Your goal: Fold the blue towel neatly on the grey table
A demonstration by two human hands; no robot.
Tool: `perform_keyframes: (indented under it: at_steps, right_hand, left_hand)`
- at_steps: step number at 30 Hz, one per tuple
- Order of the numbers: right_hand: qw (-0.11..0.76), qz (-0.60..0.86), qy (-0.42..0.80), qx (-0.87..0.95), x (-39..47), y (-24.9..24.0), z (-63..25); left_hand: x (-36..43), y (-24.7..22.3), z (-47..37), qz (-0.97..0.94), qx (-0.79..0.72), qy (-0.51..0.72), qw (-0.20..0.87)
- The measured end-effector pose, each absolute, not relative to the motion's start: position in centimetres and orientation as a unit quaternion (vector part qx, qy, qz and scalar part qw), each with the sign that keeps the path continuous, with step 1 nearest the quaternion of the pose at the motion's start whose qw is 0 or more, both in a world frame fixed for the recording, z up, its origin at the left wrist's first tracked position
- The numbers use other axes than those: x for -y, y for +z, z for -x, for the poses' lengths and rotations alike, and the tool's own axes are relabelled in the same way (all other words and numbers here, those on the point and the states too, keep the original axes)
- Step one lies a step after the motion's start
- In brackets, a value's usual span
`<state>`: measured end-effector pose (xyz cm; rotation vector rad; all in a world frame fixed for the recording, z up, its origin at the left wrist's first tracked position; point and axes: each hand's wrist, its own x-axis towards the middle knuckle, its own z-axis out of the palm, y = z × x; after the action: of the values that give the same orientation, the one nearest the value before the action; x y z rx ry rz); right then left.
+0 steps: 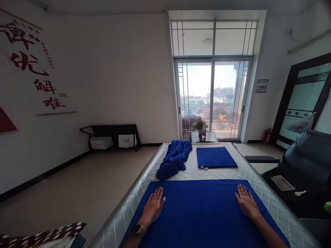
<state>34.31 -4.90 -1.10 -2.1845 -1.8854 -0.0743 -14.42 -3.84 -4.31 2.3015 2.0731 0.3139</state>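
Note:
A blue cloth (199, 213) is spread flat over the near part of a mattress (147, 172). My left hand (153, 205) lies palm down near its left edge, fingers stretched out, with a watch on the wrist. Close to the cloth's far right corner, my right hand (247, 201) rests flat with its fingers extended. Neither hand grips anything. Beyond the spread cloth, a crumpled blue cloth (174, 159) lies to the left. To its right sits a neatly folded blue cloth (216, 157) with small white tags at its near edge.
A black armchair (305, 168) stands at the right, holding a paper and a small white object. Behind the mattress is a small table (198, 137) with a bottle (204, 131) and a plant. A patterned cloth (51, 235) shows at the lower left.

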Motion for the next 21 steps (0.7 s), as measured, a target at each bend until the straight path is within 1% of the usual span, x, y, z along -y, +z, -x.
perform_keyframes:
  at_steps: [2, 5, 9, 13, 15, 17, 21]
  right_hand:
    - [0.134, 0.758, -0.034, 0.638, 5.4, -0.9, -35.6]
    - [0.143, 0.76, -0.041, 0.633, 6.0, -0.8, -35.6]
    - [0.155, 0.754, -0.047, 0.636, 7.2, -0.8, -34.3]
    - [0.168, 0.74, -0.053, 0.65, 8.0, -0.2, -33.5]
    - [0.172, 0.729, -0.052, 0.661, 8.4, -0.1, -33.0]
    - [0.172, 0.717, -0.048, 0.674, 8.8, -0.1, -32.1]
    - [0.155, 0.672, -0.016, 0.724, 10.0, -0.5, -27.6]
  left_hand:
    - [4.1, -5.4, 17.6, -0.717, -0.687, 0.113, 0.006]
    - [4.3, -6.5, 19.6, -0.706, -0.695, 0.135, -0.005]
    - [4.3, -6.5, 19.8, -0.706, -0.693, 0.147, -0.007]
    - [4.9, -5.3, 19.0, -0.711, -0.684, 0.162, -0.025]
    - [5.5, -4.5, 17.0, -0.718, -0.673, 0.174, -0.046]
    - [6.2, -3.7, 13.2, -0.737, -0.65, 0.178, -0.052]
    - [7.7, -3.0, 3.0, -0.82, -0.551, 0.155, -0.008]
